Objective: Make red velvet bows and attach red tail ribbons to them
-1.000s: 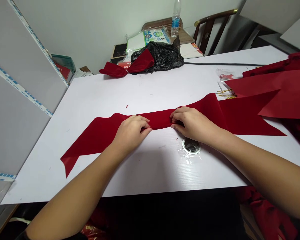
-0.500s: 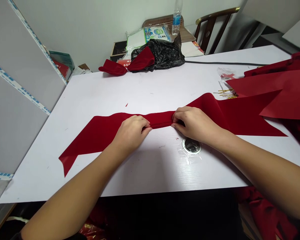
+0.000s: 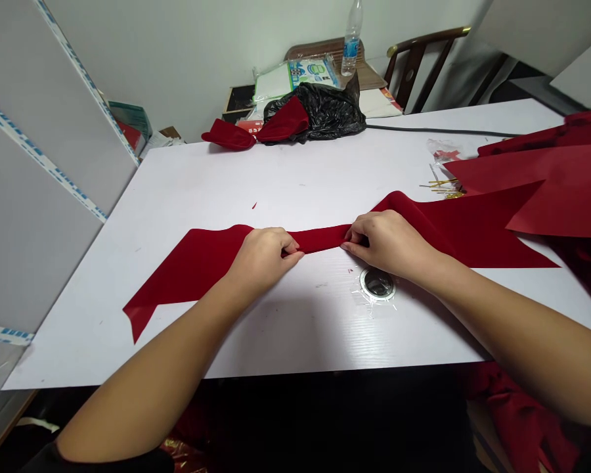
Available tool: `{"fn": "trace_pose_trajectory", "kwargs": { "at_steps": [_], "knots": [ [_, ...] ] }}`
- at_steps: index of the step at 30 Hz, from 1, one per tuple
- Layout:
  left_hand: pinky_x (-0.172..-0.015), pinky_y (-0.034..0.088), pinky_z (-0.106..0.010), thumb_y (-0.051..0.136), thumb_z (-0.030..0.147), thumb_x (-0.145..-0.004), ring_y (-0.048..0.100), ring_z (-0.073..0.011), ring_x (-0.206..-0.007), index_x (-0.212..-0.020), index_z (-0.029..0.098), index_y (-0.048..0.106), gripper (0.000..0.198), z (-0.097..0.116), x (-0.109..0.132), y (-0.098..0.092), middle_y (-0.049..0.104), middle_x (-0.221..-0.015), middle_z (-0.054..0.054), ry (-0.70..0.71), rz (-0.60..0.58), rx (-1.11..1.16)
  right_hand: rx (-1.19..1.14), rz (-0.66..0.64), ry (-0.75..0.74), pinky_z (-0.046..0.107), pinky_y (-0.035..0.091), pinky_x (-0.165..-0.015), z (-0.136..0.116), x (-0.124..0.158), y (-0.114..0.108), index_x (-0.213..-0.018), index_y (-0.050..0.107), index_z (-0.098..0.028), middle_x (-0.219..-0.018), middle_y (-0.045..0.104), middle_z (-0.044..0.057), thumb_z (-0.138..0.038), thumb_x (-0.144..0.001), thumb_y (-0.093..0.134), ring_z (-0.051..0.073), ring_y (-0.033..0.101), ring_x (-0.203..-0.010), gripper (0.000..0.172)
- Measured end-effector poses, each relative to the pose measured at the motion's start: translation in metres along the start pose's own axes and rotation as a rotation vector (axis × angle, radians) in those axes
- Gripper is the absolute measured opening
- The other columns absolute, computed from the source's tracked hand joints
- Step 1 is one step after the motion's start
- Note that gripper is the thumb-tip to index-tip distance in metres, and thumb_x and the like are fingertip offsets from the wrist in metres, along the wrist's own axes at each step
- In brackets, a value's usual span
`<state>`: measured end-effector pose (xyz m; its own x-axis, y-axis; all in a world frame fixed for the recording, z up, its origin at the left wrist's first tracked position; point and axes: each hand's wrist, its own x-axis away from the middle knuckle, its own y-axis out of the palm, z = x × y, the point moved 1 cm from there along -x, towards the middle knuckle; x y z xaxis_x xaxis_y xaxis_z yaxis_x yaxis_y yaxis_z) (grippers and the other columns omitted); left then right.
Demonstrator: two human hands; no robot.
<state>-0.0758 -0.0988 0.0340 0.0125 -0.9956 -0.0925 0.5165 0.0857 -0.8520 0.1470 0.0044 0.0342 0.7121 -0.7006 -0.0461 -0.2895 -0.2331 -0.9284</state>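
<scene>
A long red velvet ribbon (image 3: 321,239) lies across the white table (image 3: 295,315), its two ends cut into notched tails. Between my hands its middle is gathered into a narrow folded band. My left hand (image 3: 267,256) pinches the band at its left side, thumb against fingers. At the band's right side my right hand (image 3: 381,238) pinches it the same way. Both fingertips partly hide the folds. Beyond each hand the ribbon widens and lies out over the tabletop.
A finished-looking red bow (image 3: 256,131) rests against a black plastic bag (image 3: 332,112) at the back. Gold twist ties (image 3: 446,189) and more red fabric (image 3: 561,187) lie at the right. A round grommet (image 3: 377,284) sits near my right wrist; a water bottle (image 3: 350,52) stands behind.
The band between my hands has become narrower and smoother, its lengthwise crease no longer showing. The ribbon's right part has drawn in slightly leftward. The camera view has shifted a little.
</scene>
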Motion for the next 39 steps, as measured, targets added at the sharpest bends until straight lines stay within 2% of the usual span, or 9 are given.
{"fn": "trace_pose_trajectory", "kwargs": {
  "at_steps": [8, 18, 22, 24, 26, 29, 33, 36, 39],
  "knots": [
    [-0.074, 0.056, -0.036, 0.072, 0.017, -0.084, 0.071, -0.0193, -0.083, -0.067, 0.019, 0.067, 0.019, -0.0040, -0.0003, -0.0005, 0.077, -0.089, -0.002, 0.068, 0.056, 0.035, -0.006, 0.037, -0.020, 0.032, 0.043, -0.064, 0.0030, 0.0004, 0.0012, -0.067, 0.066, -0.017, -0.079, 0.073, 0.005, -0.021, -0.088, 0.073, 0.017, 0.063, -0.068, 0.023],
    [-0.069, 0.054, -0.032, 0.075, 0.017, -0.083, 0.071, -0.0187, -0.079, -0.066, 0.018, 0.061, 0.021, -0.0032, 0.0002, -0.0006, 0.077, -0.084, -0.002, -0.042, 0.061, 0.111, -0.037, 0.024, 0.044, 0.031, 0.042, -0.064, 0.0020, 0.0000, 0.0003, -0.066, 0.059, -0.017, -0.075, 0.071, 0.004, -0.022, -0.089, 0.073, 0.017, 0.063, -0.068, 0.028],
    [-0.065, 0.049, -0.030, 0.074, 0.016, -0.084, 0.065, -0.0168, -0.075, -0.082, 0.019, 0.062, 0.012, -0.0028, -0.0002, 0.0011, 0.072, -0.081, 0.000, -0.045, 0.030, 0.062, -0.015, 0.037, 0.040, 0.030, 0.036, -0.060, 0.0007, 0.0012, 0.0006, -0.082, 0.064, -0.019, -0.074, 0.069, 0.001, -0.021, -0.088, 0.074, 0.016, 0.060, -0.067, 0.012],
    [-0.067, 0.048, -0.031, 0.070, 0.017, -0.088, 0.063, -0.0176, -0.079, -0.095, 0.020, 0.066, 0.008, -0.0021, -0.0009, 0.0019, 0.071, -0.087, -0.001, -0.013, 0.010, 0.008, 0.007, 0.029, 0.028, 0.029, 0.036, -0.061, -0.0004, 0.0016, 0.0008, -0.095, 0.067, -0.020, -0.084, 0.072, 0.001, -0.019, -0.089, 0.073, 0.017, 0.063, -0.075, 0.008],
    [-0.072, 0.048, -0.035, 0.065, 0.020, -0.094, 0.063, -0.0209, -0.087, -0.100, 0.021, 0.070, 0.008, -0.0011, -0.0013, 0.0022, 0.070, -0.093, -0.003, 0.015, -0.021, -0.085, 0.036, 0.007, 0.008, 0.029, 0.037, -0.063, -0.0011, 0.0018, 0.0012, -0.098, 0.069, -0.020, -0.093, 0.074, 0.002, -0.018, -0.093, 0.070, 0.018, 0.064, -0.083, 0.006],
    [-0.075, 0.047, -0.038, 0.060, 0.023, -0.099, 0.060, -0.0239, -0.093, -0.095, 0.020, 0.073, 0.014, -0.0002, -0.0010, 0.0023, 0.068, -0.096, -0.006, 0.032, -0.058, -0.188, 0.075, -0.017, -0.027, 0.029, 0.038, -0.064, -0.0007, 0.0017, 0.0019, -0.094, 0.072, -0.018, -0.095, 0.073, 0.004, -0.021, -0.096, 0.067, 0.018, 0.062, -0.081, 0.006],
    [-0.087, 0.049, -0.041, 0.061, 0.022, -0.098, 0.058, -0.0250, -0.103, -0.089, 0.018, 0.071, 0.014, -0.0022, 0.0001, 0.0028, 0.070, -0.108, -0.006, 0.123, -0.005, -0.173, 0.104, -0.009, -0.080, 0.032, 0.043, -0.066, 0.0010, 0.0015, 0.0033, -0.092, 0.073, -0.014, -0.098, 0.071, 0.006, -0.021, -0.098, 0.065, 0.017, 0.061, -0.079, 0.012],
    [-0.097, 0.049, -0.044, 0.061, 0.020, -0.097, 0.058, -0.0263, -0.112, -0.087, 0.018, 0.070, 0.014, -0.0043, 0.0002, 0.0039, 0.072, -0.114, -0.006, 0.161, -0.002, -0.149, 0.130, 0.009, -0.150, 0.034, 0.049, -0.074, 0.0020, 0.0011, 0.0049, -0.089, 0.073, -0.012, -0.100, 0.071, 0.009, -0.019, -0.098, 0.065, 0.022, 0.064, -0.093, 0.014],
    [-0.098, 0.050, -0.046, 0.059, 0.021, -0.098, 0.061, -0.0267, -0.112, -0.088, 0.018, 0.069, 0.015, -0.0043, -0.0001, 0.0043, 0.073, -0.114, -0.006, 0.133, -0.022, -0.141, 0.116, 0.021, -0.174, 0.035, 0.052, -0.079, 0.0023, 0.0010, 0.0061, -0.091, 0.074, -0.011, -0.107, 0.072, 0.011, -0.018, -0.098, 0.064, 0.024, 0.066, -0.098, 0.014]
  ]
}}
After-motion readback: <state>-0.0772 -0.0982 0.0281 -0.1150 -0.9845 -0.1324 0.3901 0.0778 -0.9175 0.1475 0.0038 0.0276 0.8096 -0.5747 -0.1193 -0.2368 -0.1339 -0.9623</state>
